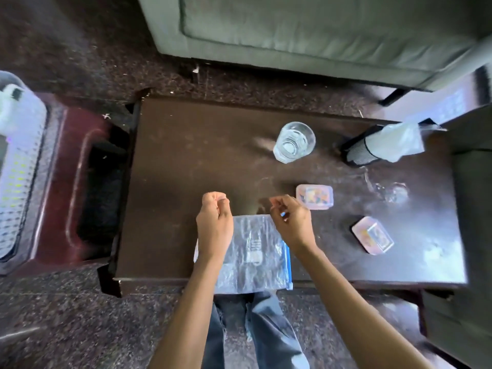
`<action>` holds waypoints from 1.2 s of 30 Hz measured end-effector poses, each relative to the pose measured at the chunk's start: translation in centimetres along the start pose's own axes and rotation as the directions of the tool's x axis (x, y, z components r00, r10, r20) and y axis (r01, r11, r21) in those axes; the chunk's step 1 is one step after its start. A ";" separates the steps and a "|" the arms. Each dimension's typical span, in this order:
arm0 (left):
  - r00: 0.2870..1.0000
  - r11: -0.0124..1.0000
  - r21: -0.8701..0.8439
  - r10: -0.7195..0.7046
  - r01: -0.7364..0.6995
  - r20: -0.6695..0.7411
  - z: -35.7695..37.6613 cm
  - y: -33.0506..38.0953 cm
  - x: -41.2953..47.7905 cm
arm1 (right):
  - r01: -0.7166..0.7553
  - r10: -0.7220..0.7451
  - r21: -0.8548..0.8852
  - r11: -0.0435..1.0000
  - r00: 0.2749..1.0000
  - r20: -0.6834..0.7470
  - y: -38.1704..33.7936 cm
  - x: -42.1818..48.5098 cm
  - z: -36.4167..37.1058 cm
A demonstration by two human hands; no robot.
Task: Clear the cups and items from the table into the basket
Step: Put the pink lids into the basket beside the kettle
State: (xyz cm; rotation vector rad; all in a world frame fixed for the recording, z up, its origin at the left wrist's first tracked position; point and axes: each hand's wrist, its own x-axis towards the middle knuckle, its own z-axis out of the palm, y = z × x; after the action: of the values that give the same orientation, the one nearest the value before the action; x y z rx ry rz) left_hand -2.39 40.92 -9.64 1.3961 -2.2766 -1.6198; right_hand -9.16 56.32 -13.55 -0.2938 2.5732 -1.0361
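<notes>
Near table (186, 155) edge: bag (253, 257) lies flat, easy to lift.
Left hand (214, 222): I curl it over the bag's corner; grip unclear.
Right hand (291, 222): I pinch the top edge.
Basket (18, 166): far left.

Daylight seems to enter from the far right, laying a pale glare across the right side of the dark brown wooden table (173, 161), while its left side sits in dimmer, flatter light. The clear drinking glass (294, 141) throws a short soft shadow leftward, and the white perforated plastic basket (18, 166) at the left edge is overexposed and bluish. Wide-angle distortion bends the table's edges, and the corners and speckled dark floor (53, 315) are smeared with blur.
</notes>
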 end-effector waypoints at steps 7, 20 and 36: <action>0.996 0.998 0.055 0.027 -0.031 0.080 3.2 1.0 -1.0 | 0.056 -0.098 -0.297 0.953 0.987 -0.129 3.1 0.8 -2.9; 0.992 0.995 0.078 0.051 -0.061 0.118 6.7 1.8 -1.6 | 0.087 -0.050 -0.611 0.786 0.996 0.078 6.8 3.5 -5.2; 0.993 0.994 0.085 0.066 -0.075 0.097 7.0 2.3 -1.1 | -0.205 0.206 0.285 0.936 0.978 0.028 7.7 3.2 -3.3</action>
State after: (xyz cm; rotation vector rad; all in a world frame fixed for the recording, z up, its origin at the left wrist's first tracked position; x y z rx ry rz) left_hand -6.52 46.98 -10.62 1.2660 -2.4486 -1.6151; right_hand -13.86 62.82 -17.48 0.0511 2.3505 -1.3055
